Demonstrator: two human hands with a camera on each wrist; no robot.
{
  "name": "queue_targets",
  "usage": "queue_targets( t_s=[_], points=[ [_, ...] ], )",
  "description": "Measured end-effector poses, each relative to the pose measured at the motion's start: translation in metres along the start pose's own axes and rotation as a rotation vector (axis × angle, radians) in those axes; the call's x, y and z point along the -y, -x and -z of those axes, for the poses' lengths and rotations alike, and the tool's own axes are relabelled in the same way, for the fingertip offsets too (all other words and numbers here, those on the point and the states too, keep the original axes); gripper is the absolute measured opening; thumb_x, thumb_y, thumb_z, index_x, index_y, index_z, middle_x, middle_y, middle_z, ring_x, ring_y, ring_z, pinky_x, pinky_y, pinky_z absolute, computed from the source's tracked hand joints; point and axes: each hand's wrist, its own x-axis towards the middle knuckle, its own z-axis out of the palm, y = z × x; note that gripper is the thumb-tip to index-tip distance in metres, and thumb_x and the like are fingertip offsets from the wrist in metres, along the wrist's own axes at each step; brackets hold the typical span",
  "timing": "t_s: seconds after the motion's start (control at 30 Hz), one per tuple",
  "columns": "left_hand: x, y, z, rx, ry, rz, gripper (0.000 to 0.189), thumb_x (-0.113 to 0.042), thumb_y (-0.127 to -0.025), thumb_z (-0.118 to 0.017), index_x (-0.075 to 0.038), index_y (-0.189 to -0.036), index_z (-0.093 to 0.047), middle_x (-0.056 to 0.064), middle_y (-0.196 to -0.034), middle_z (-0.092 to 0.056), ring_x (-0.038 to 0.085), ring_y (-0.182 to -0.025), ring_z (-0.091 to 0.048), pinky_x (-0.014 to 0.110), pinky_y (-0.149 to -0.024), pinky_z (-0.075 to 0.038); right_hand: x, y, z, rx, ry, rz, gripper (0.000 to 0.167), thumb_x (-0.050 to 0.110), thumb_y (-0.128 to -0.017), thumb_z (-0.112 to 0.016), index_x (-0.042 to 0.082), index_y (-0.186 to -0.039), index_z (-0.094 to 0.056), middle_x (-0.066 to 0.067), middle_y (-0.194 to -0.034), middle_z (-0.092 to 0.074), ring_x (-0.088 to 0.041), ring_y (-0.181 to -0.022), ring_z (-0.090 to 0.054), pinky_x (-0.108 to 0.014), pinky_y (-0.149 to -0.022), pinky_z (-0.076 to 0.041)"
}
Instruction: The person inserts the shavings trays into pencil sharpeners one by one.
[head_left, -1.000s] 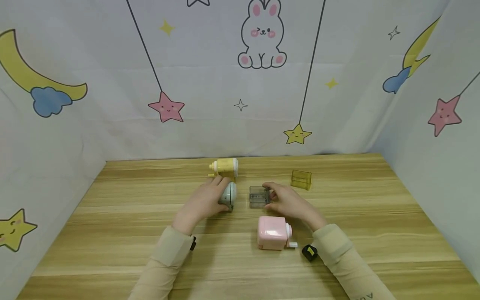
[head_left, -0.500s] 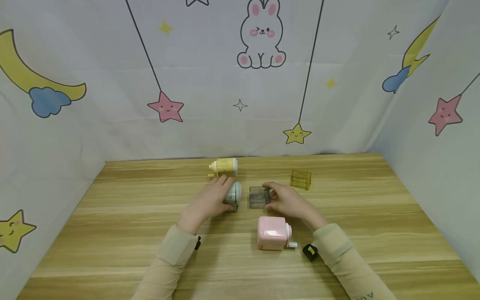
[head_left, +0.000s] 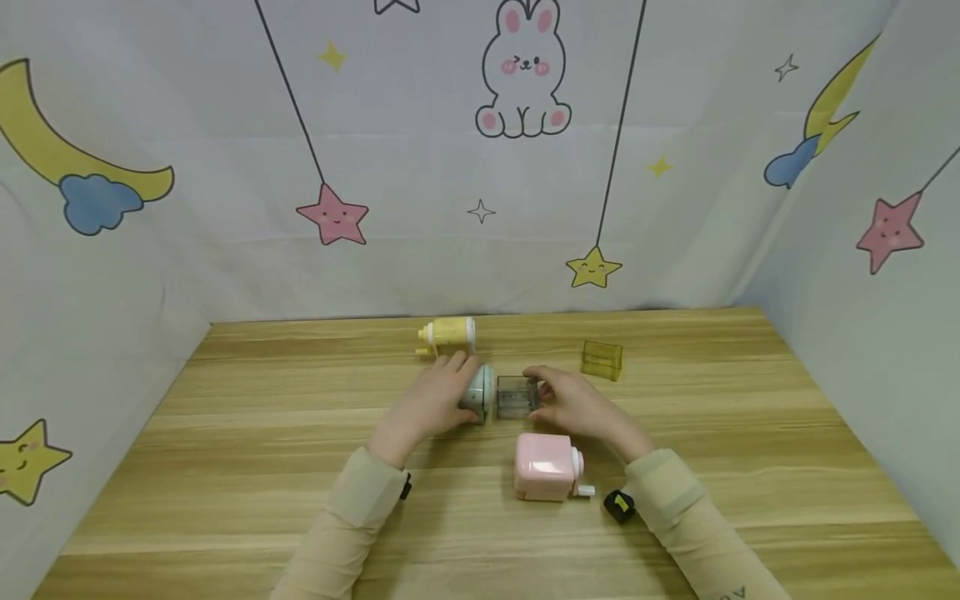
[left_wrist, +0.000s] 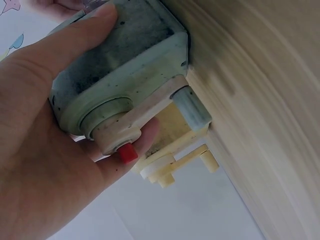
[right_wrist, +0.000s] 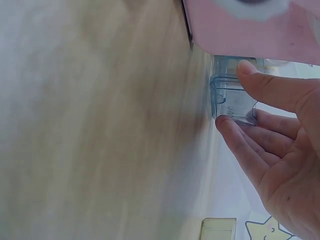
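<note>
My left hand (head_left: 427, 404) grips a grey-green crank pencil sharpener (head_left: 477, 396) lying on the wooden table. In the left wrist view, its crank handle (left_wrist: 150, 107) and a red tip (left_wrist: 127, 153) face the camera, and the thumb lies across its body. Between the thumb and fingers of my right hand (head_left: 581, 406) is a clear smoky shavings drawer (head_left: 515, 398). A small gap separates the drawer from the sharpener's white end. Seen from the right wrist, the drawer (right_wrist: 232, 97) is pinched by its near end, and its far part is hidden behind a pink sharpener.
A pink crank sharpener (head_left: 543, 467) stands in front of the drawer. Behind my left hand lies a yellow sharpener (head_left: 452, 331). A transparent yellow drawer (head_left: 602, 360) is at the back right. Beside my right sleeve is a small black object with a yellow mark (head_left: 619, 506).
My left hand has slid the grey-green sharpener rightward, narrowing the gap to the drawer. The right hand and its drawer have hardly moved.
</note>
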Motion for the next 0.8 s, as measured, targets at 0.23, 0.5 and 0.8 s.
queue_targets(
  t_s=[0.23, 0.5, 0.8],
  points=[
    [-0.0031, -0.0008, 0.0013, 0.005, -0.013, -0.013, 0.067, -0.025, -0.075, -0.082, -0.006, -0.129, -0.047, 0.013, -0.123, -0.055, 0.031, -0.112, -0.055, 0.044, -0.100, -0.049, -0.0004, 0.0013, -0.0002, 0.002, -0.007, 0.004, 0.064, 0.014, -0.080, -0.077, 0.002, -0.136, -0.049, -0.016, -0.126, -0.062, -0.023, -0.100, -0.065, -0.037, -0.086, -0.056],
    [-0.0043, -0.0028, -0.0023, 0.000, -0.009, -0.015, 0.075, -0.025, -0.074, -0.083, -0.004, -0.135, -0.045, 0.014, -0.125, -0.055, 0.033, -0.113, -0.055, 0.045, -0.100, -0.049, 0.0000, 0.0021, -0.0008, 0.002, -0.013, 0.022, 0.064, 0.014, -0.080, -0.077, 0.001, -0.136, -0.049, -0.015, -0.125, -0.063, -0.023, -0.099, -0.066, -0.036, -0.085, -0.057],
    [-0.0076, -0.0044, -0.0012, -0.004, 0.003, -0.020, 0.072, -0.024, -0.074, -0.083, -0.006, -0.132, -0.045, 0.013, -0.121, -0.055, 0.031, -0.109, -0.056, 0.044, -0.096, -0.051, -0.0019, 0.0030, -0.0008, 0.006, -0.024, 0.011, 0.065, 0.014, -0.079, -0.078, 0.003, -0.136, -0.049, -0.015, -0.126, -0.062, -0.023, -0.100, -0.065, -0.036, -0.086, -0.057]
  ],
)
